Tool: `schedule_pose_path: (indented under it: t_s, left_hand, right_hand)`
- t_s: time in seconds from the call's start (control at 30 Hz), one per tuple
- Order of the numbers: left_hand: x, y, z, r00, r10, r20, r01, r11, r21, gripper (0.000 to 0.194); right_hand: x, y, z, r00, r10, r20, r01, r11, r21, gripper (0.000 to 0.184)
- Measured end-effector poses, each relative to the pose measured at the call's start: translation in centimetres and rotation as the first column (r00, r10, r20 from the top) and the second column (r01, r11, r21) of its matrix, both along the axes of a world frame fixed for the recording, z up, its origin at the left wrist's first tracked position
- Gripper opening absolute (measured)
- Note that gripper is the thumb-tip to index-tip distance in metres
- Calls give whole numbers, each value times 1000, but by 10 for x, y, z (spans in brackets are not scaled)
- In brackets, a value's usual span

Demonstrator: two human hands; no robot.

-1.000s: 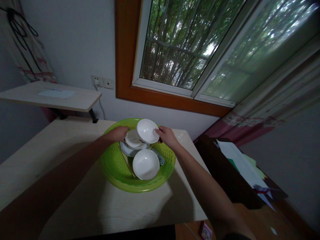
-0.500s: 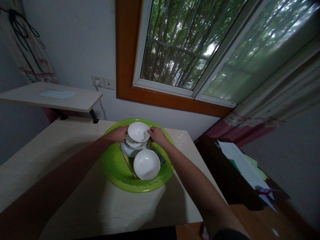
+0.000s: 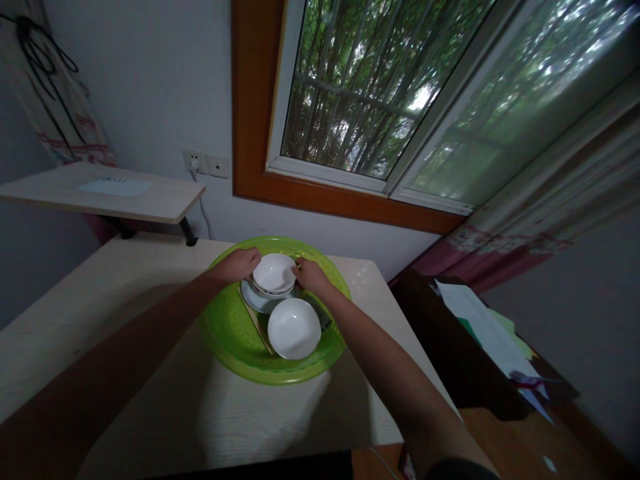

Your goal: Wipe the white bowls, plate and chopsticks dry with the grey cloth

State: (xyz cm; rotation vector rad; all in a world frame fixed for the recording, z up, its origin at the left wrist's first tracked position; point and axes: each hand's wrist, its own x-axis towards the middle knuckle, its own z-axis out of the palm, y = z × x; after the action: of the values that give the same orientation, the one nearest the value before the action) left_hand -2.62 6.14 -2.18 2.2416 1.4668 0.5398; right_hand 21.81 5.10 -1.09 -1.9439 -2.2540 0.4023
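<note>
A round green plastic basin [image 3: 225,333] sits on the pale wooden table [image 3: 100,320]. Inside it a small white bowl [image 3: 274,272] is nested on another white bowl, and both rest on a grey-white plate [image 3: 254,301]. My left hand [image 3: 239,264] grips the left rim of the stacked bowls. My right hand [image 3: 309,275] pinches their right rim. A second white bowl [image 3: 294,328] lies in the near part of the basin. Wooden chopsticks [image 3: 255,323] lie beside it.
A small raised side table [image 3: 150,199] with a paper on it stands at the back left. A wall socket [image 3: 194,161] is behind it. A window fills the wall ahead. A dark cabinet with papers [image 3: 480,333] stands at the right, past the table's edge.
The white bowl that my right hand held tilted above the basin has come down and left onto the other bowl. Both hands now sit at the stack's rim.
</note>
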Motion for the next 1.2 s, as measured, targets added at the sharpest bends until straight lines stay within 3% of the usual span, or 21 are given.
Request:
schedule_pose_path:
  t_s: [0.1,0.27,0.63,0.97,1.2]
  left_hand:
    - [2,-1,3,999,14,-46,-17,998,-64,34]
    - [4,-1,6,989,-4,-148,-1,999,-32,30]
    - [3,3,3,982,-33,-185,16,995,-96,25]
    - [2,5,-2,992,-28,-122,10,989,-148,25]
    - [1,5,-4,996,-33,-84,17,983,-182,26]
  right_hand:
    - [0,0,-3,1000,13,7,-13,1000,-8,36]
    - [0,1,-10,999,35,37,-34,999,-13,41]
    - [-1,2,-17,993,87,77,-80,993,-81,49]
    - [-1,3,-14,997,60,46,-56,994,-95,48]
    - [1,-1,-13,997,44,-63,-57,974,-221,52]
